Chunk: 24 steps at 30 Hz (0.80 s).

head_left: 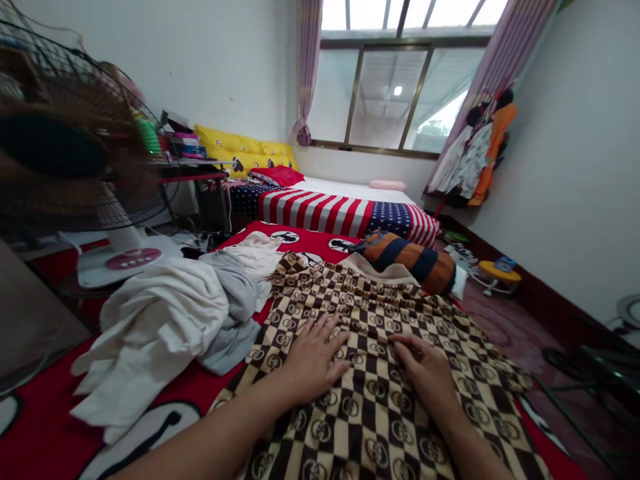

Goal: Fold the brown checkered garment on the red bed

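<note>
We are pressing left hand (pixel 314 357) and right hand (pixel 425 370), both flat with fingers spread and gripping nothing, on the checkered garment (pixel 380 400); uneven pressure is risking fresh creases.

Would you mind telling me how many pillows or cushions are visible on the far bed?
3: a yellow cushion along the headboard, a red pillow in front of it, and a pink pillow near the window. More may be hidden behind the fan.

Beside one standing mesh-guarded electric fan (pixel 75 147): two bare hands, one brown-and-cream checkered cloth (pixel 380 373), one crumpled white-and-grey garment pile (pixel 175 320).
</note>
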{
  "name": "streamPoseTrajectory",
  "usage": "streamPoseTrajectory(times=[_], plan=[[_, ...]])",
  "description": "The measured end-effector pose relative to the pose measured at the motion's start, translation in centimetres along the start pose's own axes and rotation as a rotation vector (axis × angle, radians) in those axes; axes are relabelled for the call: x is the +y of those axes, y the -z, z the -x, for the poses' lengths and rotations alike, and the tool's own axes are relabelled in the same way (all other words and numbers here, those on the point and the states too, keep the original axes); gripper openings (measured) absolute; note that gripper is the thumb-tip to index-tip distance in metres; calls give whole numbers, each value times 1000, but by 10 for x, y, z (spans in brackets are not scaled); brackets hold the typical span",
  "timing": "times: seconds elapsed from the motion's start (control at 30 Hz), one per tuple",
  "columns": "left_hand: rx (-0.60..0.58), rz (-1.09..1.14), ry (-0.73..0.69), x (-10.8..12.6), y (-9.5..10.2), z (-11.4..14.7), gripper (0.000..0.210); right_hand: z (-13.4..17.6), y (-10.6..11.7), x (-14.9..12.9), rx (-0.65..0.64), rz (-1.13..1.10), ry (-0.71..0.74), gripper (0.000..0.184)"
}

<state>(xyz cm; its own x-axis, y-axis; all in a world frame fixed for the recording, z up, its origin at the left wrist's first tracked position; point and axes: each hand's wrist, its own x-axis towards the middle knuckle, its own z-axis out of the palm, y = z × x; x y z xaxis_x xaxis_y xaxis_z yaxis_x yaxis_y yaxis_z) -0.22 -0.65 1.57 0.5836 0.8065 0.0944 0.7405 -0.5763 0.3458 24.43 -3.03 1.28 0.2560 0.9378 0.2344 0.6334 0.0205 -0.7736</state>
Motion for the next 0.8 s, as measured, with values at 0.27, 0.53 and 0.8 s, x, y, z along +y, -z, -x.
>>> streamPoseTrajectory(times=[0.27,0.53,0.8], plan=[[-328,362,-112,-30,81,-60,44,7,-4,5,-55,-93,30,27],[401,-105,240,-100,69,-122,42,7,-2,-1,-40,-166,12,25],[517,-180,173,-118,38,-104,45,-8,9,-14,-285,-270,-261,20]])
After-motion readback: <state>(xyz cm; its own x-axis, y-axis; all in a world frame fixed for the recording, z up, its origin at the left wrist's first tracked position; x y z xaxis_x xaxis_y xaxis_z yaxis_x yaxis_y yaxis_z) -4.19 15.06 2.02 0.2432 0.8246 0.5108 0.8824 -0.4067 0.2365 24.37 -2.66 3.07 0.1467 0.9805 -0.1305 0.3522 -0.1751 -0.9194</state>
